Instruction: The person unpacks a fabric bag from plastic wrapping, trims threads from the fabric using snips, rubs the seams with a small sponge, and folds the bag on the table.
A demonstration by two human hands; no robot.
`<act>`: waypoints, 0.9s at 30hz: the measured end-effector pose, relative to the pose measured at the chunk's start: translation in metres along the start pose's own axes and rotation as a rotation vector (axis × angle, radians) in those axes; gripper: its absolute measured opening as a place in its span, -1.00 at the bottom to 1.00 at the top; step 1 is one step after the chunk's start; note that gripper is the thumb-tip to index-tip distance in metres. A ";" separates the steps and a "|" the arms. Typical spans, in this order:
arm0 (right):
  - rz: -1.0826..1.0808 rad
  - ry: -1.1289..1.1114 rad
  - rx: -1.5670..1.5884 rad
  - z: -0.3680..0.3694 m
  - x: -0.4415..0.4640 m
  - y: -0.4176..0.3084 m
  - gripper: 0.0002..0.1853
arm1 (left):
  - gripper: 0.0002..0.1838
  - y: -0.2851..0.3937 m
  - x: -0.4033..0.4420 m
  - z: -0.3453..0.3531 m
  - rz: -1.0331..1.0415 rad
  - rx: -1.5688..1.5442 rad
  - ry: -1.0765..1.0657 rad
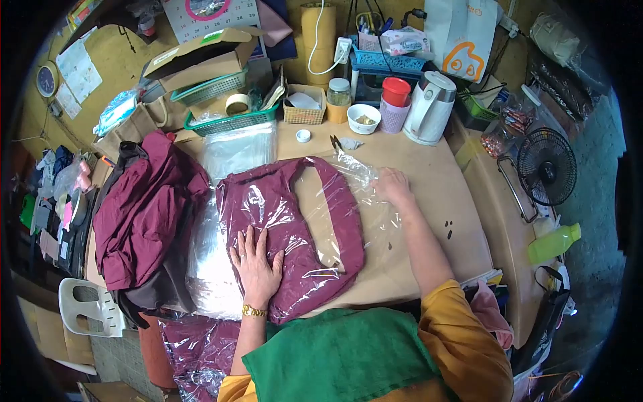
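A maroon cloth item (pixel 268 208) with a long curved strap lies flat inside a clear plastic bag on the brown table (pixel 429 194). My left hand (pixel 258 268) rests on its lower left part, palm down with the fingers spread. To the right, my right hand (pixel 394 186) is on the loose clear plastic (pixel 375 214) of the bag's right side, its fingers curled onto the film. Scissors (pixel 336 144) lie just beyond the bag, partly under plastic. Left of it are a stack of clear bags (pixel 234 151) and a maroon and dark cloth heap (pixel 151 214).
Along the back stand green baskets (pixel 231 120), a wicker basket (pixel 305 114), a jar (pixel 339 94), a white bowl (pixel 364 120), a red-lidded cup (pixel 395 100) and a white kettle (pixel 431 107). A fan (pixel 546 166) and green bottle (pixel 554 243) sit right; a white stool (pixel 87 305) stands left.
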State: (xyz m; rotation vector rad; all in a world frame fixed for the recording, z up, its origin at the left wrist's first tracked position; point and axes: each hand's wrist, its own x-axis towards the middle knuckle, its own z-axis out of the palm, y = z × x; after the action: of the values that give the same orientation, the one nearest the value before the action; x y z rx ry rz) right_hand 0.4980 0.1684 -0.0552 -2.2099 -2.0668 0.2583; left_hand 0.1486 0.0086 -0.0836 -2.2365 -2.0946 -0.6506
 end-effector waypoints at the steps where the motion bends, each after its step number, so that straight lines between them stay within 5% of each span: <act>1: -0.014 0.030 0.041 0.003 0.002 0.000 -0.56 | -0.32 0.000 -0.001 0.000 0.005 -0.006 -0.002; 3: -0.026 0.061 0.084 -0.005 0.007 -0.002 -0.57 | -0.32 0.000 -0.001 -0.001 0.004 -0.003 -0.006; 5: 0.278 -0.263 0.629 -0.031 0.004 -0.008 -0.64 | -0.34 0.001 -0.001 -0.001 0.000 -0.003 0.007; 6: 0.283 -0.265 0.628 -0.029 0.004 -0.004 -0.64 | -0.34 0.002 -0.002 -0.001 0.002 -0.005 0.003; 8: 0.165 -0.280 1.327 -0.020 0.007 0.013 -0.78 | -0.34 0.002 -0.001 -0.001 -0.005 -0.013 0.002; 9: 0.168 -0.281 1.326 -0.008 0.015 0.024 -0.78 | -0.34 0.002 -0.001 -0.001 -0.005 -0.015 0.000; 11: 0.007 -0.063 2.124 0.015 0.039 0.049 -0.83 | -0.34 0.002 -0.001 -0.001 -0.005 -0.002 -0.001; 14: -0.011 0.171 2.480 0.032 0.079 0.110 -0.77 | -0.33 0.001 -0.001 -0.001 -0.003 0.001 -0.002; 16: 0.017 0.543 2.418 0.000 0.067 0.125 -0.86 | -0.33 0.000 -0.002 0.000 0.001 0.005 0.001; 17: 0.018 0.548 2.418 -0.009 0.058 0.135 -0.86 | -0.32 0.000 -0.001 0.001 0.007 0.005 0.008; 19: -0.026 0.581 1.693 -0.023 0.032 0.154 -0.91 | -0.32 0.001 -0.001 0.000 0.003 0.005 -0.001; 21: 0.187 0.299 1.225 -0.038 -0.016 0.121 -0.92 | -0.32 0.001 -0.001 0.000 -0.003 0.001 -0.014; 23: 0.161 -0.053 0.782 -0.038 -0.059 0.079 -0.71 | -0.32 0.000 -0.001 0.000 0.015 0.019 -0.002; 27: 0.039 -0.161 0.429 0.000 -0.090 0.052 -0.72 | -0.32 0.000 -0.001 0.001 0.020 0.008 0.007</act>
State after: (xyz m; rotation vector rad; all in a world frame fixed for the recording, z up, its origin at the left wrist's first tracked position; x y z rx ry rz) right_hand 0.5433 0.0747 -0.0604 -2.0202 -1.8212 0.8223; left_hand 0.1490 0.0083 -0.0849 -2.2440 -2.0655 -0.6474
